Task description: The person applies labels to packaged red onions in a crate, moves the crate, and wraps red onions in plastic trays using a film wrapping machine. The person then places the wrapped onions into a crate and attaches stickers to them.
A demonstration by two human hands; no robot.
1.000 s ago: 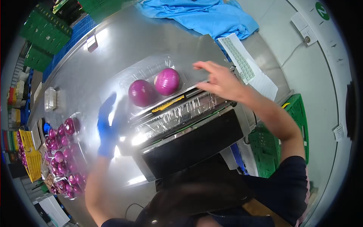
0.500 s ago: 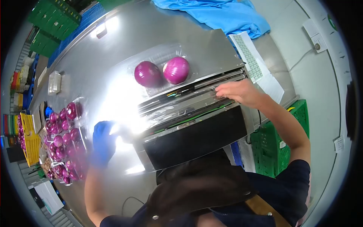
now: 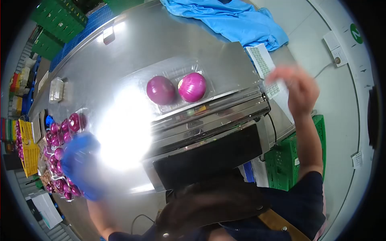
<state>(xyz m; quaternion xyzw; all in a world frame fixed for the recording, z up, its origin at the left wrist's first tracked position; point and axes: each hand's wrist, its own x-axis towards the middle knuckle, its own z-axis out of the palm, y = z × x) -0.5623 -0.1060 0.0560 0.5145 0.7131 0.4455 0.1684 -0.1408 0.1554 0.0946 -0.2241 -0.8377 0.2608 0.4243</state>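
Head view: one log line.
left hand: blurred, by grouped onions; right hand: blurred, by sheet; two onions: in clear tray

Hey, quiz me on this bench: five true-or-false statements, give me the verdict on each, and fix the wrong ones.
1. Two large onions sit side by side in a clear tray. True.
2. Both the left hand and the right hand are gloved in blue. False: only the left hand is; the right hand is bare.
3. Small onions lie near the left hand. True.
4. The blue cloth covers the large onions. False: it lies beyond them, at the far side of the bench.
5. A green crate stands on the right, below bench level. True.
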